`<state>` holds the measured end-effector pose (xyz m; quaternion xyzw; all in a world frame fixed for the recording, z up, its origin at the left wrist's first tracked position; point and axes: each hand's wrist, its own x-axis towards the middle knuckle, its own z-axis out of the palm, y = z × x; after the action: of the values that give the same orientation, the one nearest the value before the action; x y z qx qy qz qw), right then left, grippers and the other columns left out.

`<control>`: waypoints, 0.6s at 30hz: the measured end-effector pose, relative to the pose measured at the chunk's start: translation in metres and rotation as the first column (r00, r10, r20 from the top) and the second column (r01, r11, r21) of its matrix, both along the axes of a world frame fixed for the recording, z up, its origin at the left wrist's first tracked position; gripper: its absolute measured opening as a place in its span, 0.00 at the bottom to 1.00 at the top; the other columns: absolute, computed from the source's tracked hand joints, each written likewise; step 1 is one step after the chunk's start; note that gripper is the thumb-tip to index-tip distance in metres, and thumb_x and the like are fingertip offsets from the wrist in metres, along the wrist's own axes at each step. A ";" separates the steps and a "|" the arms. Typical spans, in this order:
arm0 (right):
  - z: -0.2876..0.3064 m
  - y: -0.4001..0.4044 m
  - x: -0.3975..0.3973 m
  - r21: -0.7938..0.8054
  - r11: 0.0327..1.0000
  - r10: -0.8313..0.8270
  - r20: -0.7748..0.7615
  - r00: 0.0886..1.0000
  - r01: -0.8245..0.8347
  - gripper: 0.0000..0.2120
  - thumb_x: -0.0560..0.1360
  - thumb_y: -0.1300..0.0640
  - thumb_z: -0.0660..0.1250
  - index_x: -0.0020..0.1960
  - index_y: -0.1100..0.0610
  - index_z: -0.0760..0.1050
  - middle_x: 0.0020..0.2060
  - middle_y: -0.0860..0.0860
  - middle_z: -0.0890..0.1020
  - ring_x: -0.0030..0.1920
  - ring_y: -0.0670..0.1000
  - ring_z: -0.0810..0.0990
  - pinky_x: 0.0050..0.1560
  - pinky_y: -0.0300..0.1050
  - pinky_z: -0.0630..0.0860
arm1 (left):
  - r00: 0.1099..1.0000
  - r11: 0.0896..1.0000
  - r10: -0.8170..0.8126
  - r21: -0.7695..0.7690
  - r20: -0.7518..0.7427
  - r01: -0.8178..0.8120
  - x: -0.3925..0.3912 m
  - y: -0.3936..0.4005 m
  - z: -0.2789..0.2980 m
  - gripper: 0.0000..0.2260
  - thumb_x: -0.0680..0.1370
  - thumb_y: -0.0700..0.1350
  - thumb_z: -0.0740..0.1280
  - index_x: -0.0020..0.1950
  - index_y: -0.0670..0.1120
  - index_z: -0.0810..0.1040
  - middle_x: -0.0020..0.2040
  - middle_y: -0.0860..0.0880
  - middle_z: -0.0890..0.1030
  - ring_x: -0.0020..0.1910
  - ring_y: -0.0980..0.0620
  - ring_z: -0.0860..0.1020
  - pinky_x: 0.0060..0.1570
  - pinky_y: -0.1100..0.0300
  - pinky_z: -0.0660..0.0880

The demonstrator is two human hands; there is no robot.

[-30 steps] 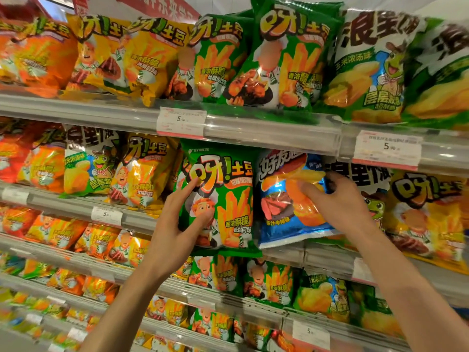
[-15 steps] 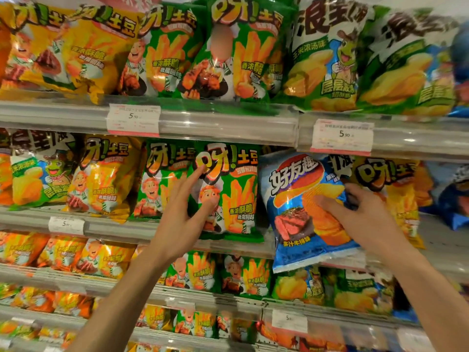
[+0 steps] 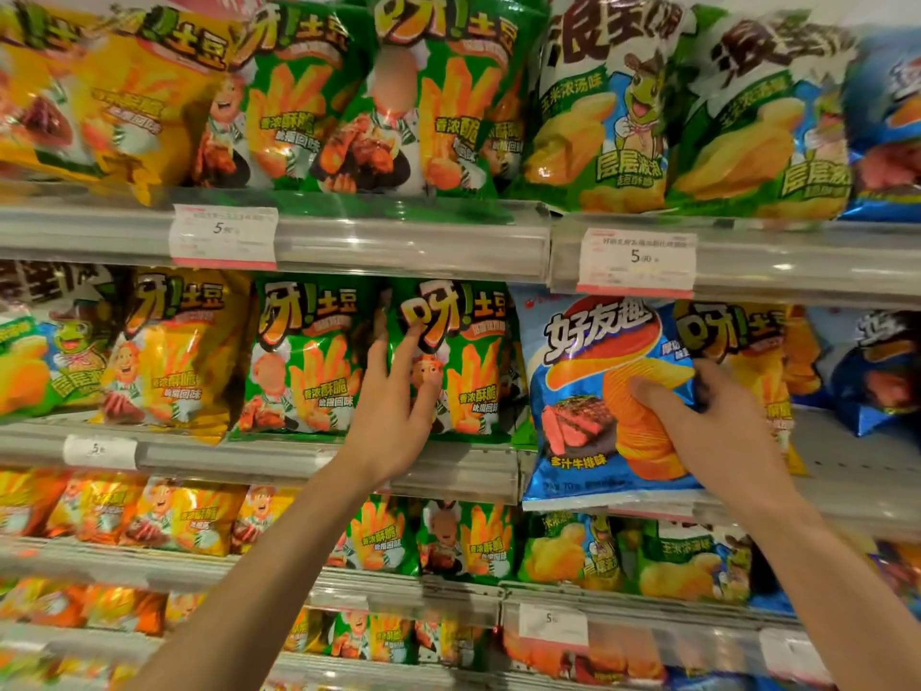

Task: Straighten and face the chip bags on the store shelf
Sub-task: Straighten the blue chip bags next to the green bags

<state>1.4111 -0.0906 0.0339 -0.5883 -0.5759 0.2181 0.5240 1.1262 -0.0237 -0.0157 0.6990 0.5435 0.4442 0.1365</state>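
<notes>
On the middle shelf (image 3: 448,471), the left hand (image 3: 398,406) lies spread against a green chip bag (image 3: 463,361), fingers wide, gripping nothing. At its three o'clock, the right hand (image 3: 697,421) pinches the blue chip bag (image 3: 588,391), thumb on its face, fingers behind. That bag tilts and overhangs the shelf lip. I'd say: seat its base back behind the lip, turn it square, while the left steadies the green neighbour.
</notes>
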 end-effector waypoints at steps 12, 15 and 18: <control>-0.024 0.009 -0.013 -0.050 0.989 0.123 -0.239 0.963 -0.139 0.07 0.76 0.52 0.71 0.53 0.46 0.78 0.43 0.37 0.86 0.44 0.40 0.85 0.55 0.50 0.80 | 0.992 0.946 0.102 0.300 0.079 -0.121 -0.002 -0.021 -0.011 0.17 0.81 0.50 0.66 0.70 0.49 0.75 0.70 0.45 0.70 0.70 0.48 0.70 0.62 0.46 0.76; -0.032 0.008 -0.027 -0.056 0.981 0.160 -0.296 0.942 -0.184 0.10 0.76 0.53 0.71 0.57 0.46 0.78 0.45 0.38 0.86 0.46 0.41 0.85 0.52 0.46 0.79 | 0.975 0.982 -0.027 0.186 0.221 -0.015 0.008 -0.042 -0.010 0.13 0.81 0.51 0.68 0.64 0.51 0.78 0.55 0.53 0.79 0.53 0.56 0.79 0.51 0.53 0.78; -0.039 0.007 -0.041 -0.060 0.977 0.175 -0.328 0.928 -0.205 0.11 0.77 0.55 0.71 0.59 0.48 0.77 0.46 0.40 0.87 0.47 0.42 0.85 0.50 0.43 0.79 | 0.936 0.984 -0.164 -0.010 0.313 0.176 0.017 -0.059 -0.009 0.22 0.76 0.61 0.65 0.70 0.60 0.72 0.57 0.60 0.80 0.55 0.64 0.79 0.50 0.65 0.77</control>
<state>1.3700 -0.0837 -0.0053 -0.5101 -0.5267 0.3871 0.5590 1.1430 -0.0826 -0.0247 0.6619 0.4610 0.5251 0.2713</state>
